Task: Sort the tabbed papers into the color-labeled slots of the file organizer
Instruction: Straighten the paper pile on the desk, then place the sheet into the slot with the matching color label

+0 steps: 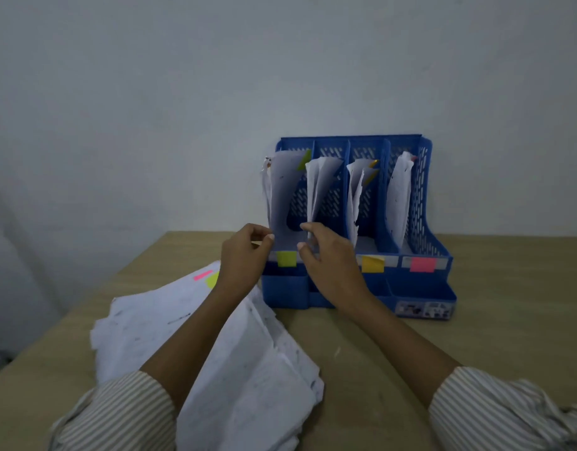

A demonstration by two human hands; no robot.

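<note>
Presently, head view, itemised.

Surface: light wood-grain worktop (475,320), set against a plain pale wall (280,60). Its left edge runs diagonally from the far corner down toward me; a dim gap of room lies beyond it. Bare worktop shows to the right of the organizer and in front of it, between my forearms.

Blue file organizer (420,203): stands upright at the back of the worktop, close to the wall, four slots side by side, perforated walls. Front labels visible: green label (286,258) on the leftmost slot, orange label (372,264) on the third, pink label (423,264) on the fourth; the second slot's label is hidden behind my right hand. Each slot holds curled white sheets.

Green-tabbed paper (285,196): upright in the leftmost slot, its tab at the upper right corner, its lower end between my two hands.

Left hand (244,255): fingers curled, thumb and forefinger pinching the lower left edge of that paper.

Right hand (329,265): fingers loosely bent, fingertips at the paper's lower right edge; whether they grip it I cannot tell.

Loose paper pile (199,336): spread flat at the near left, under my left forearm, with a pink and a green tab showing at its far edge.

Striped sleeves (495,408): rolled at both forearms.
</note>
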